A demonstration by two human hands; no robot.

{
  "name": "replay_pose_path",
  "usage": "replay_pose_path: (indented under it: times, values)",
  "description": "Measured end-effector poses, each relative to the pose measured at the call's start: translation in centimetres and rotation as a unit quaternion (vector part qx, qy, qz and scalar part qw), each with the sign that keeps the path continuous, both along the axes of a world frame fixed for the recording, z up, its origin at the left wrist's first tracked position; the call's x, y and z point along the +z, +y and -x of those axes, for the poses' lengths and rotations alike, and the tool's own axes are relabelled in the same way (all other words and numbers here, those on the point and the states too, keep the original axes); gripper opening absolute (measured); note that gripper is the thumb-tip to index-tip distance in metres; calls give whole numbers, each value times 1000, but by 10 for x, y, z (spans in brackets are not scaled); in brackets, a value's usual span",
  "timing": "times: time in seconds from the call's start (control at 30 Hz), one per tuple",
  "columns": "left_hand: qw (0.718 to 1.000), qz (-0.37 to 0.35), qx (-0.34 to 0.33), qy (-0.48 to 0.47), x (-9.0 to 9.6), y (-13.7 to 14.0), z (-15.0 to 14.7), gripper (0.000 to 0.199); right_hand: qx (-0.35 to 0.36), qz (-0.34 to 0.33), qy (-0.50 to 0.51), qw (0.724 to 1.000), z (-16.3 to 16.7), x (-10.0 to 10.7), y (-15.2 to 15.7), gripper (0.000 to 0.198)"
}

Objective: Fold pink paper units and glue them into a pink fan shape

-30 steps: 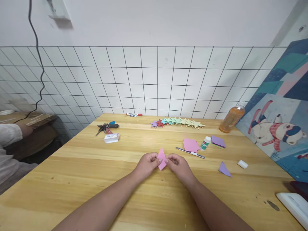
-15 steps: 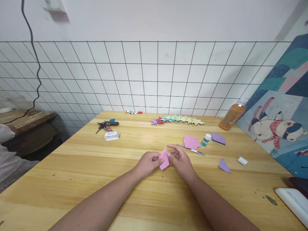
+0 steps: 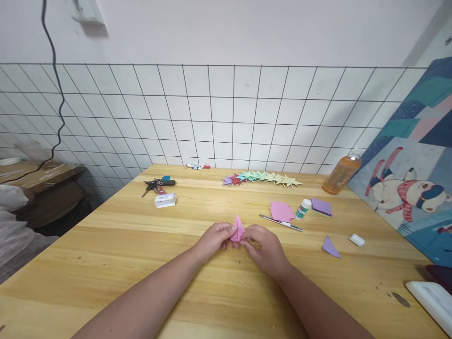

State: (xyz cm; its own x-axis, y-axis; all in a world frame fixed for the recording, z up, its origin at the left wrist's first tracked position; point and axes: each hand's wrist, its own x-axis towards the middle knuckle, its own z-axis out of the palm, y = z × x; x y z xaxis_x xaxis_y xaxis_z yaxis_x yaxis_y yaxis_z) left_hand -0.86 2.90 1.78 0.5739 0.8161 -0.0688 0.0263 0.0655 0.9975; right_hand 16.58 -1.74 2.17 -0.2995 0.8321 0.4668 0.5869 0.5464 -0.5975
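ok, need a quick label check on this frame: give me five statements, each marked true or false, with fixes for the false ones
1. The left hand and right hand are both on the folded pink paper. True.
2. The purple triangle is in the right hand. False: it lies on the table, to the right of that hand.
3. The keys lie beyond the white box, farther from the person. True.
4. The row of spiky paper pieces is all one colour. False: it runs from purple and red through blue-green to pale yellow.
5. The slim tool lies on the near side of the flat pink sheets. True.
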Motion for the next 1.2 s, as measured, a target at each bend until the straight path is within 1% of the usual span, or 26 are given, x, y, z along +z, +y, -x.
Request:
replay_pose_path:
  times: [0.07,0.2,0.37,0.43,0.57,0.63,0.7,0.73,0.8,0.83,0.9,1.0,1.1,1.2]
  values:
    - [1000,-5,-12,-6,-1,0,0,40,-16,22,44,999,0,0,0,9]
    - [999,-33,-19,16,-5,0,-2,34,-41,80,136,987,3,-2,1,10]
    - [996,-85,10,23,-4,-6,-5,38,-74,175,241,952,7,-4,5,18]
    - [993,-114,12,36,-3,-8,-6,37,-75,189,267,942,7,-5,7,20]
    - [983,-160,20,89,-1,-10,-8,31,-84,193,284,935,7,-7,8,25]
    - [983,-154,26,92,-2,-9,-9,32,-80,197,295,932,7,-7,8,26]
    - [988,-134,34,75,-3,-7,-10,31,-69,204,328,920,8,-8,8,27]
    - [990,-121,37,62,-3,-6,-10,30,-62,212,350,910,9,-8,8,33]
    - [993,-105,45,40,-3,-4,-9,28,-47,244,386,888,9,-9,8,50]
    - [993,-104,49,36,-3,-4,-8,27,-37,266,392,880,9,-9,9,53]
    - [991,-112,53,46,-2,-4,-7,27,-20,297,385,874,8,-11,10,45]
    - [988,-130,50,69,0,-6,-8,28,-18,304,370,878,5,-12,12,33]
    - [988,-129,50,71,0,-7,-9,29,-40,305,369,877,3,-12,14,30]
    - [989,-120,55,72,1,-7,-10,28,-45,313,374,872,2,-10,14,27]
